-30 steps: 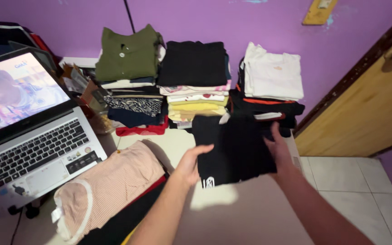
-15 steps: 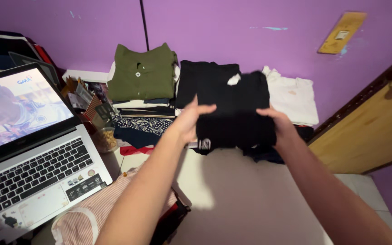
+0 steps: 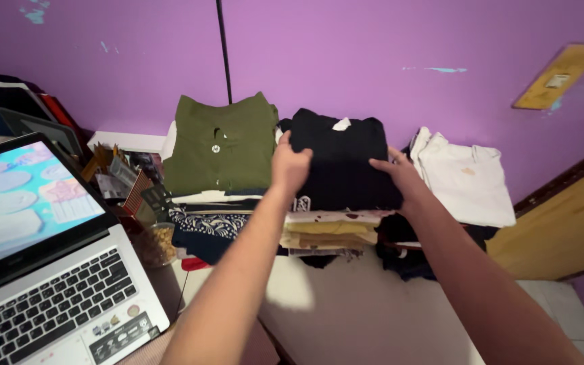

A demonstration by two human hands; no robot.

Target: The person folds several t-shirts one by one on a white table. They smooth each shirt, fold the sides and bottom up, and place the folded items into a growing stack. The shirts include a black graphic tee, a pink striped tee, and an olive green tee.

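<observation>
**Kid:** Black cloth on top of the middle pile! Why are both hands on it?

**Helper:** That is a folded black shirt [image 3: 343,162]. The left hand [image 3: 290,165] grips its left edge, fingers closed on the cloth. The right hand [image 3: 400,177] lies flat on its right side, fingers spread; whether it pinches the edge I cannot tell. I think two hands keep the fold square so it sits neat.

**Kid:** Where is that pile?

**Helper:** At twelve o'clock from the hands, against the purple wall [image 3: 346,54]. Under the shirt are yellow and pale folded clothes [image 3: 329,233].

**Kid:** How many piles?

**Helper:** Three in a row. At ten o'clock sits one with a green shirt [image 3: 221,145] on top, and a dark patterned cloth [image 3: 211,226] lower down. At two o'clock sits one with a white shirt [image 3: 468,179] on top.

**Kid:** Why are they by the wall?

**Helper:** Maybe so the tall piles can lean and not tip. It also leaves bare white table [image 3: 346,311] near the person.

**Kid:** What else?

**Helper:** One open laptop [image 3: 42,270] at eight o'clock, its screen lit. One small jar of snacks [image 3: 157,243] just beside it. One wooden door [image 3: 562,230] at three o'clock. Two hands, both the same person's.
</observation>
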